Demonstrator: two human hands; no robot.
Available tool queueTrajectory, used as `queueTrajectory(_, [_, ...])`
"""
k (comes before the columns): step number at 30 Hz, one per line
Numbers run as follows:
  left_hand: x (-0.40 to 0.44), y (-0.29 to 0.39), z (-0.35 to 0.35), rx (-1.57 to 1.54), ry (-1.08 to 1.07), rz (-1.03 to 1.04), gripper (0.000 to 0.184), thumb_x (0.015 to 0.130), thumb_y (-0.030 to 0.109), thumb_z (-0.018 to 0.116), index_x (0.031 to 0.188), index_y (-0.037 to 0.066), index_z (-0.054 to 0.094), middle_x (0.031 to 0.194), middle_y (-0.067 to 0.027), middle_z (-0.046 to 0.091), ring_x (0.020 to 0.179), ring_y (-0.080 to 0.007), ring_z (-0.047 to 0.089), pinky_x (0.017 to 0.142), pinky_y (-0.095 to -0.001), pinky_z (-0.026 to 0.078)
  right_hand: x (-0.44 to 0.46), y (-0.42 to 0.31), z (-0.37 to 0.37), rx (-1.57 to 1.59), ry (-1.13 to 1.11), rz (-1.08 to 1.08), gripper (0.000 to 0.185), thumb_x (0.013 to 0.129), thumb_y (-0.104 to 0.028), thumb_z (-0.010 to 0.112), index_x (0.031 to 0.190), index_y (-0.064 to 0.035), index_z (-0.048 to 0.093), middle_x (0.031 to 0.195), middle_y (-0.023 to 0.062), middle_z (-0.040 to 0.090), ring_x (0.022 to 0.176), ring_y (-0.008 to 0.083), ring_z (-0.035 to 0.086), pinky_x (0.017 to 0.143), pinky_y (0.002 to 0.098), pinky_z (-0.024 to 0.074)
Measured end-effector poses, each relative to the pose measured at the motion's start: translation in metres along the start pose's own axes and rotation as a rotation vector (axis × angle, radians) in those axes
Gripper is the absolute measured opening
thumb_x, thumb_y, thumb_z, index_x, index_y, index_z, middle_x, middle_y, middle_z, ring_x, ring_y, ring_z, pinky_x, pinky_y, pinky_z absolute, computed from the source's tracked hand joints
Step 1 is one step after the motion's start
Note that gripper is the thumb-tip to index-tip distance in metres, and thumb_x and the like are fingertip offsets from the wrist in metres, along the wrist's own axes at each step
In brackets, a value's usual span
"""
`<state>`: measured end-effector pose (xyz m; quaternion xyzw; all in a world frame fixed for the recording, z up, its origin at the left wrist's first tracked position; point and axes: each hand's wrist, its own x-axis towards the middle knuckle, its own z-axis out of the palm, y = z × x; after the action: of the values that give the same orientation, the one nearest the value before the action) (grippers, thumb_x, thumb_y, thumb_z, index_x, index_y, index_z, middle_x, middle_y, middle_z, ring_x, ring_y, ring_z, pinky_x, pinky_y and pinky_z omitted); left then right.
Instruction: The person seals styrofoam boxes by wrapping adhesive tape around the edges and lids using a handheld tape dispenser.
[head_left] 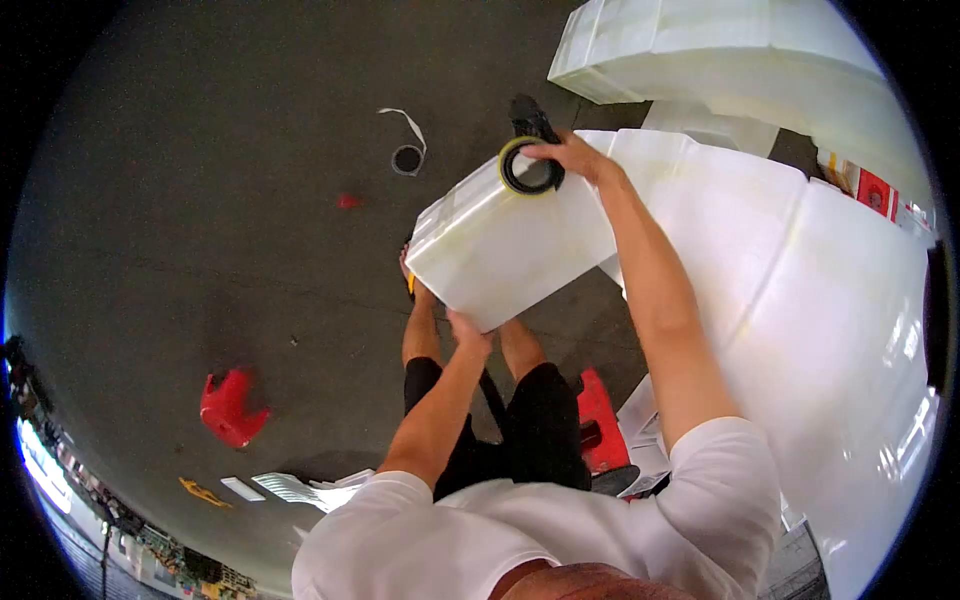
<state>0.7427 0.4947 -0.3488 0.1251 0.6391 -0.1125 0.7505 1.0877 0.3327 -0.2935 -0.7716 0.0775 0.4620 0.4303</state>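
My right hand (572,155) grips a tape roll (507,180) with a yellow rim and a dark inner ring. The roll rests against the top edge of a white, glossy, box-shaped package (515,250), and a dark crumpled strip (533,118) lies just behind it. At the package's near lower corner, my left hand (470,332) holds the edge, its fingers partly hidden beneath. The package is tilted above my legs, and its right end meets a row of similar white packages (740,220).
Another long white stack (720,50) stands at the upper right. On the dark floor lie a grey-white roll with a loose tail (407,159), a red plastic piece (232,408), a yellow object (205,492) and white sheets (300,490). A red object (598,425) is beside my leg.
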Motion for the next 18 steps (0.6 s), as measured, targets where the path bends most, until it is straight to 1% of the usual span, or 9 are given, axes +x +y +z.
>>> queueTrajectory(4, [0.056,-0.075,0.039,-0.036,0.223,-0.174,0.054,0.094,0.048,0.045,0.13,0.008,0.05,0.129,-0.0088,0.052,0.114,-0.0324,0.051,0.089,-0.0514,0.046,0.082,0.005,-0.012,-0.206,-0.102,-0.088,0.077,0.065,-0.057,0.08,0.119,-0.0047,0.065,0.118,0.0121,0.065,0.111,0.0255,0.058,0.1,0.0351,0.0417])
queueTrajectory(6, [0.115,-0.117,0.026,0.144,-0.1,-0.572,0.045,0.094,0.035,0.051,0.129,0.006,0.048,0.129,-0.0089,0.051,0.11,-0.0328,0.053,0.085,-0.0543,0.047,0.125,0.024,-0.009,-0.23,-0.064,-0.123,0.076,0.065,-0.058,0.079,0.118,-0.0054,0.067,0.118,0.0115,0.066,0.113,0.0247,0.058,0.101,0.0348,0.0417])
queueTrajectory(7, [0.134,-0.126,0.02,0.142,-0.077,-0.582,0.045,0.094,0.035,0.051,0.129,0.006,0.048,0.129,-0.0089,0.051,0.11,-0.0328,0.053,0.085,-0.0543,0.047,0.136,0.035,-0.003,-0.254,0.011,-0.135,0.077,0.064,-0.063,0.077,0.115,-0.0058,0.068,0.119,0.0142,0.066,0.114,0.028,0.059,0.1,0.0358,0.0438])
queueTrajectory(9, [0.152,-0.113,0.051,0.141,-0.054,-0.425,0.047,0.092,0.026,0.051,0.135,0.012,0.039,0.129,-0.0132,0.048,0.11,-0.0339,0.053,0.085,-0.0539,0.049,0.185,0.078,0.001,-0.604,0.263,-0.329,0.08,0.063,-0.067,0.076,0.114,-0.0066,0.069,0.12,0.018,0.065,0.114,0.0333,0.059,0.098,0.0386,0.0461])
queueTrajectory(12, [0.141,-0.055,0.102,0.049,-0.116,-0.001,0.062,0.089,0.013,0.051,0.144,0.02,0.024,0.131,-0.0196,0.043,0.109,-0.0356,0.053,0.084,-0.0532,0.052,0.187,0.079,-0.008,-0.265,0.206,-0.251,0.081,0.061,-0.07,0.076,0.112,-0.007,0.07,0.119,0.0206,0.064,0.113,0.0369,0.06,0.097,0.041,0.0475])
queueTrajectory(13, [0.138,-0.041,0.109,0.07,-0.156,0.064,0.069,0.088,0.009,0.051,0.147,0.022,0.02,0.131,-0.0218,0.041,0.109,-0.0361,0.053,0.084,-0.053,0.052,0.18,0.077,-0.009,-0.323,0.269,-0.224,0.082,0.059,-0.071,0.076,0.112,-0.0081,0.069,0.116,0.0186,0.066,0.11,0.0346,0.062,0.097,0.0406,0.048])
queueTrajectory(14, [0.15,-0.032,0.1,0.199,-0.164,0.053,0.077,0.088,0.011,0.051,0.15,0.026,0.008,0.135,-0.0226,0.037,0.11,-0.0378,0.053,0.085,-0.0523,0.053,0.186,0.086,-0.01,-0.432,0.383,-0.226,0.083,0.058,-0.072,0.077,0.113,-0.009,0.069,0.112,0.0165,0.069,0.107,0.0324,0.064,0.097,0.04,0.0486])
queueTrajectory(15, [0.162,-0.024,0.091,0.328,-0.174,0.044,0.086,0.089,0.013,0.051,0.152,0.029,-0.004,0.139,-0.0235,0.033,0.111,-0.0394,0.053,0.086,-0.0516,0.054,0.195,0.095,-0.01,-0.272,0.319,-0.286,0.084,0.058,-0.071,0.077,0.114,-0.0095,0.068,0.109,0.0153,0.07,0.107,0.0312,0.065,0.097,0.0404,0.0487])
queueTrajectory(18, [0.155,-0.02,0.091,0.363,-0.183,-0.081,0.089,0.091,0.017,0.051,0.152,0.032,-0.012,0.145,-0.0229,0.025,0.115,-0.0402,0.052,0.088,-0.0512,0.053,0.162,0.067,-0.01,-0.273,0.317,-0.252,0.079,0.06,-0.068,0.077,0.113,-0.0104,0.068,0.109,0.0152,0.07,0.108,0.0321,0.064,0.099,0.0423,0.0455])
